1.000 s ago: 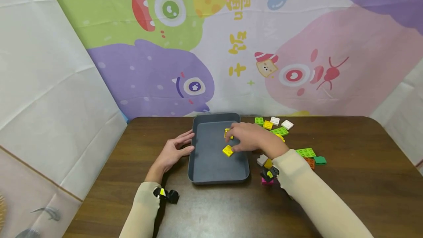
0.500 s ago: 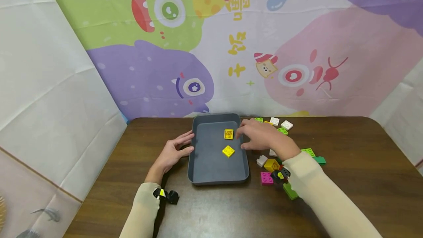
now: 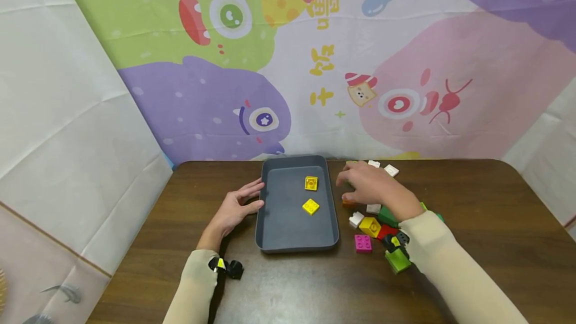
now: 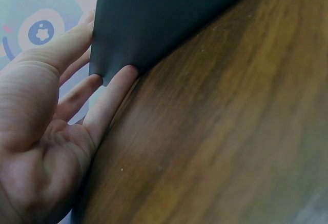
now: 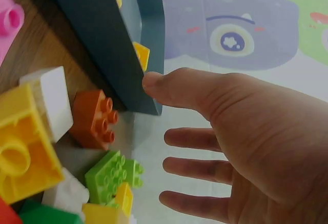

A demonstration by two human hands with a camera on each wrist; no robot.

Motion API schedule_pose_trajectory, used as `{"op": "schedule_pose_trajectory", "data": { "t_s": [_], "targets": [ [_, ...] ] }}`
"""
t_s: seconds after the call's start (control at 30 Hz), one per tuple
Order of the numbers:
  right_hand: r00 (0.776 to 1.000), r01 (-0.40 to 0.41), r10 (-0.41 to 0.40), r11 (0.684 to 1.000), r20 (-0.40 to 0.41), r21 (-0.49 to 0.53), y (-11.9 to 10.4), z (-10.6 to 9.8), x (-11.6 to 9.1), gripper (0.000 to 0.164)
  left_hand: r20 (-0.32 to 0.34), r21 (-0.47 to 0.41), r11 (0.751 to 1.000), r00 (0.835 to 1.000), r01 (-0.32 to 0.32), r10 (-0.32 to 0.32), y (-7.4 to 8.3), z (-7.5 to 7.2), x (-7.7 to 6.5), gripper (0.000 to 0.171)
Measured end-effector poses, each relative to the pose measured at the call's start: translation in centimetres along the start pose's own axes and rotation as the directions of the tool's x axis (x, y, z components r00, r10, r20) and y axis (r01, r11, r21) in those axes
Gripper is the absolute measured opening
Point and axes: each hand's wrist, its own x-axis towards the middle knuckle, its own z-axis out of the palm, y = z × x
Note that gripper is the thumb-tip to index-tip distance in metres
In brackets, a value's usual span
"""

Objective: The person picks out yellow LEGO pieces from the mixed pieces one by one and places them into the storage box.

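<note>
A dark grey tray (image 3: 281, 229) lies on the wooden table with two yellow toy bricks in it. One yellow brick (image 3: 311, 183) shows its hollow underside; the other yellow brick (image 3: 310, 206) has its studs up. My left hand (image 3: 234, 209) touches the tray's left side with extended fingers. To the right of the tray, my right hand (image 3: 375, 190) hovers over the loose bricks, fingers spread and holding nothing. In the right wrist view an orange brick (image 5: 89, 119) and a lime green brick (image 5: 106, 175) are near that hand, which hides part of the pile in the head view.
Around the right forearm lie a magenta brick (image 3: 363, 243), a yellow brick (image 3: 370, 226), a pale grey brick (image 3: 356, 219) and a green brick (image 3: 398, 261). White bricks (image 3: 391, 170) sit at the table's back edge, before a cartoon-printed cloth (image 3: 324, 129).
My right hand has left the tray and moved right, over the loose bricks. The studs-up yellow brick near its fingers earlier stays in the tray. My left hand has not moved.
</note>
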Motion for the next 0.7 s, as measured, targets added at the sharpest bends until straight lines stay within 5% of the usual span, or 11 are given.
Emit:
{"op": "schedule_pose_trajectory", "data": {
  "t_s": [0.7],
  "targets": [
    [0.995, -0.101, 0.103, 0.991, -0.013, 0.083, 4.7, -0.6, -2.8, 0.036, -0.007, -0.016, 1.0, 1.0, 0.0, 0.0, -0.1, 0.0, 0.1, 0.061]
  ]
}}
